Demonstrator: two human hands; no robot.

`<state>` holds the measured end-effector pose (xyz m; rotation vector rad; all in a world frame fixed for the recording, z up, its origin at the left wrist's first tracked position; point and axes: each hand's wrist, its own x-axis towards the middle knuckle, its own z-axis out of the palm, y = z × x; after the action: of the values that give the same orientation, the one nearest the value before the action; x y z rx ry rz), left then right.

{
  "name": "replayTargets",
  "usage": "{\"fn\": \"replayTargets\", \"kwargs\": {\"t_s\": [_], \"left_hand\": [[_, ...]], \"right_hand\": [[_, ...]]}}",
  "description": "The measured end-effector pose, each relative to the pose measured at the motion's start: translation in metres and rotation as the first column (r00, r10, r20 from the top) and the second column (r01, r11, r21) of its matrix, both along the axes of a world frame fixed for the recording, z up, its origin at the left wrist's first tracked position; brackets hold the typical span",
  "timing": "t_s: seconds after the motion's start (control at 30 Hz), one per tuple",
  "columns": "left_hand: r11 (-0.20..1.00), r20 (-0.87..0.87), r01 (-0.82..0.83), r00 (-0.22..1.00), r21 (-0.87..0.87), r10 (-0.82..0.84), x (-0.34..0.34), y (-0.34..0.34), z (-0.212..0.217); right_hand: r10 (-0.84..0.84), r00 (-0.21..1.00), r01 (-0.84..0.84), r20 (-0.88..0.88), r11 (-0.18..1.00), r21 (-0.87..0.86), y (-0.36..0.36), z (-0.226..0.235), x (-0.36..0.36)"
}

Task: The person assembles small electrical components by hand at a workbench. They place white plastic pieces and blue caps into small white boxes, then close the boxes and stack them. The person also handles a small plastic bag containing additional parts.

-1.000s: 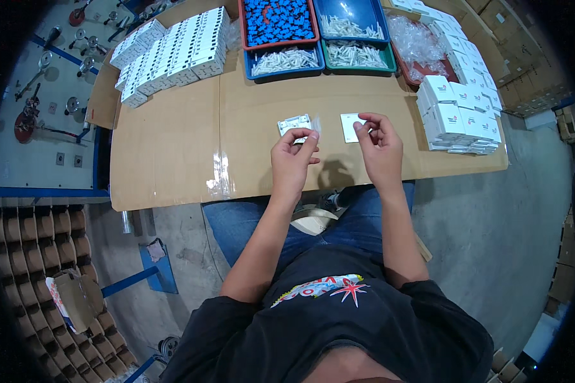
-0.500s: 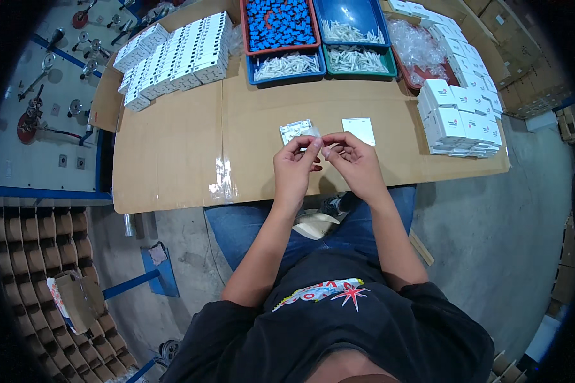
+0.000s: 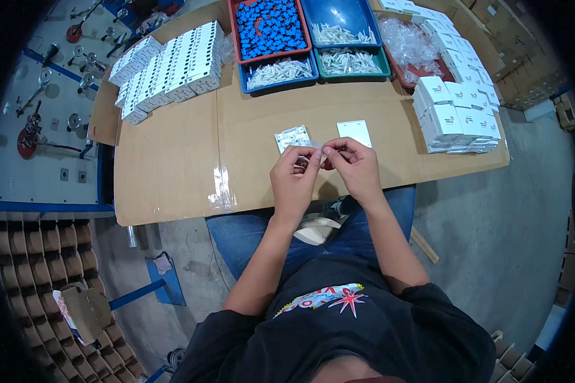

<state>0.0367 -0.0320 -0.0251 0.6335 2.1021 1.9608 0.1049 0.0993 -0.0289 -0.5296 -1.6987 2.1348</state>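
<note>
Over the table's near edge, my left hand (image 3: 292, 182) and my right hand (image 3: 358, 171) meet with thumbs and fingertips pinched together. Between them shows a bit of a small clear plastic bag (image 3: 316, 145), mostly covered by the fingers. Just beyond my left hand lies a white switch-like part (image 3: 291, 136) with its detailed side up, its near edge hidden by the hand and the plastic. To its right, beyond my right hand, a plain white square plate (image 3: 354, 131) lies flat on the cardboard.
Cardboard (image 3: 172, 159) covers the table. White switch-like pieces (image 3: 179, 67) stand in rows at far left. Red tray (image 3: 237, 45) holds blue parts; blue tray (image 3: 252, 88) and green tray (image 3: 364, 76) hold white plugs. Right: plastic bags (image 3: 406, 45) and stacked white boxes (image 3: 450, 121).
Both hands are still pinched together on the plastic and sit slightly nearer the body. The whole table view has shifted a little as the head moved.
</note>
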Motion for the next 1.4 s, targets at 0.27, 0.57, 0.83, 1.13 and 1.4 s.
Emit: {"fn": "replayTargets", "kwargs": {"t_s": [0.27,0.57,0.83,1.13,1.4], "left_hand": [[0.968,0.446,0.029,0.884,0.248,-0.141,0.007,-0.002,-0.008],[0.941,0.556,-0.046,0.816,0.334,-0.158,0.005,-0.003,-0.018],[0.805,0.533,-0.187,0.826,0.563,-0.182,0.01,0.002,-0.021],[0.77,0.543,-0.236,0.823,0.593,-0.166,0.006,0.001,-0.015],[0.728,0.478,-0.285,0.876,0.624,-0.067,0.005,0.0,-0.015]], "right_hand": [[-0.162,0.949,0.296,-0.272,0.755,0.585,-0.008,-0.002,-0.001],[-0.164,0.938,0.219,-0.304,0.963,0.157,-0.02,-0.001,-0.006],[0.039,0.999,-0.044,-0.032,0.985,-0.165,-0.019,-0.004,-0.002],[-0.04,0.993,0.023,-0.114,0.988,-0.151,-0.02,-0.003,-0.003],[-0.002,0.988,-0.005,-0.153,0.999,-0.043,-0.032,-0.003,-0.003]]}}
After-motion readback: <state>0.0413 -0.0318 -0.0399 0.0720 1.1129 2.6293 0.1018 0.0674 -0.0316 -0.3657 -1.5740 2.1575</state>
